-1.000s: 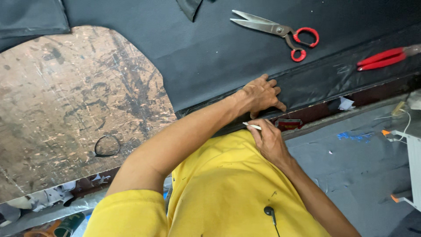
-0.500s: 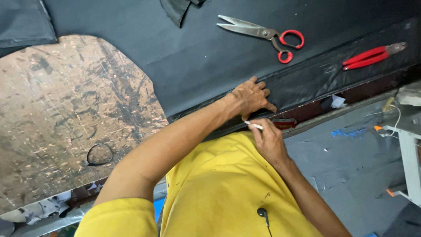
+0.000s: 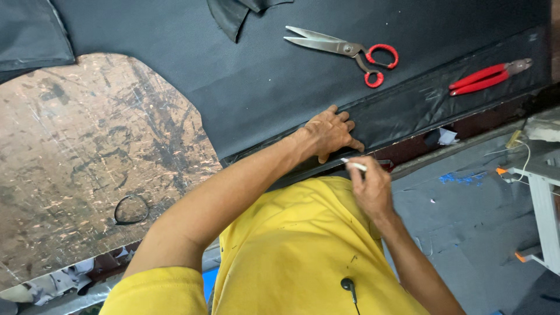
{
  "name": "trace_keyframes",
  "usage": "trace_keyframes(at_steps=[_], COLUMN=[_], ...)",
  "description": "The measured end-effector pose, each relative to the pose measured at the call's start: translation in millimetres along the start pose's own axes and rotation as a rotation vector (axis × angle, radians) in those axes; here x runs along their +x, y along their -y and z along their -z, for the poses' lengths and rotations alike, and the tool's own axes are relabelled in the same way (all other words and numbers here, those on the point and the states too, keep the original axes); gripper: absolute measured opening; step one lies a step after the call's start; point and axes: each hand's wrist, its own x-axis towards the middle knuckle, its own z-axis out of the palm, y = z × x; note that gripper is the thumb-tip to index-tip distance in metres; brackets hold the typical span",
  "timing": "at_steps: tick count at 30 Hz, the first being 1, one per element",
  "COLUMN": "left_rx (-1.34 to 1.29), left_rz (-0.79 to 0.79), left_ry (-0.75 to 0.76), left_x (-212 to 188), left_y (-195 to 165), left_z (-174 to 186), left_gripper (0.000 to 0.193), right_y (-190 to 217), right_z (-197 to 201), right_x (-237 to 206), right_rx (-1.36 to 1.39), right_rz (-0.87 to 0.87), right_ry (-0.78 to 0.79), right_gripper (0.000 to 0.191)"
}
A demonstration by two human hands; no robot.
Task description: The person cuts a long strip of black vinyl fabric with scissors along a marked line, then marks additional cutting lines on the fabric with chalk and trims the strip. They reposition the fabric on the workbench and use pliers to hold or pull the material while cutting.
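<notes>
My left hand lies flat, fingers spread, on the folded edge of a large sheet of black fabric at the table's near edge. Just below it, my right hand pinches a small white stick, probably chalk, with its tip at the fabric's edge beside my left thumb. A glossy black strip runs along that edge to the right.
Red-handled scissors and red-handled pliers lie on the fabric beyond my hands. A worn, scratched wooden tabletop shows at the left, with a black ring on it. A grey floor and a white frame are at the right.
Both hands stay at the fabric's edge in nearly the same pose. The view has shifted slightly; nothing was picked up or let go.
</notes>
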Motion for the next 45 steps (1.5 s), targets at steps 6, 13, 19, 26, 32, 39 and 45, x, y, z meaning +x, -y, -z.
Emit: trace_keyframes(at_steps=[6,13,19,26,32,39,45], left_rx=[-0.009,0.001,-0.008,0.131,0.182,0.082,-0.072], left_rz=[0.001,-0.005,-0.006,-0.138,-0.219,-0.18,-0.064], left_ry=[0.001,-0.024,0.005,-0.242,-0.316,-0.361,-0.269], left_x=[1,0,-4,8,32,38,55], left_y=[0,-1,-4,-13,-17,-22,-32], left_z=[-1,1,8,16,17,16,29], left_gripper=[0.096,0.096,0.089,0.02,0.022,0.047,0.063], right_y=[-1,-4,-16,-42,-60,-69,-85], right_z=[5,11,41,67,80,89,95], right_x=[1,0,-8,-4,5,15,19], right_rx=[-0.028,-0.039,0.056,0.162,0.137,0.176,0.136], right_rz=[0.015,0.04,-0.16,-0.294,-0.354,-0.319,-0.407], right_ry=[-0.012,-0.072,-0.181,-0.313,-0.283,-0.31,-0.311], right_gripper=[0.011,0.011,0.011,0.011,0.011,0.013,0.02])
